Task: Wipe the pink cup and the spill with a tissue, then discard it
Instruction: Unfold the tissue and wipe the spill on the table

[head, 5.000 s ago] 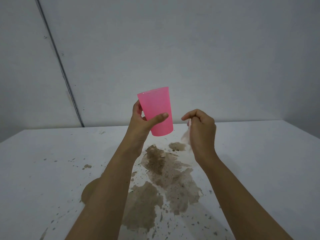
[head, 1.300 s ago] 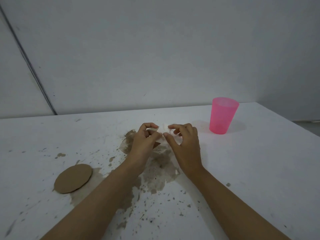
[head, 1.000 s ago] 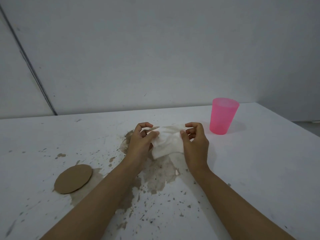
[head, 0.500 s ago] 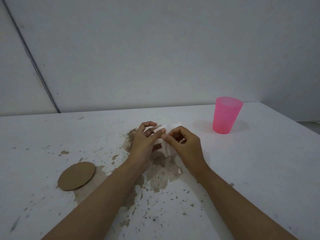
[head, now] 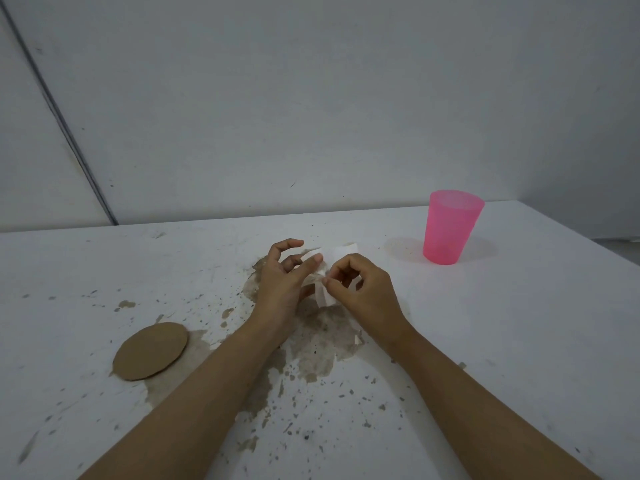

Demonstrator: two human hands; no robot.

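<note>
The pink cup (head: 450,226) stands upright on the white table (head: 519,323), to the right of my hands and apart from them. A white tissue (head: 334,252) is pinched between both hands just above the far end of the brown spill (head: 318,344). My left hand (head: 284,282) holds its left part between thumb and fingers. My right hand (head: 363,289) pinches its lower right part. The tissue is crumpled and partly hidden by my fingers. The spill spreads under and in front of my hands, with splatter towards me.
A round brown cardboard disc (head: 150,351) lies flat at the left of the spill, on a wet patch. Small brown specks dot the table's left side. A grey wall (head: 311,98) rises behind the table, and the table's right edge runs past the cup.
Five seconds ago my left hand held the cup in the air; it now stands on the table. The tissue was spread wide a second ago and is now bunched between my hands.
</note>
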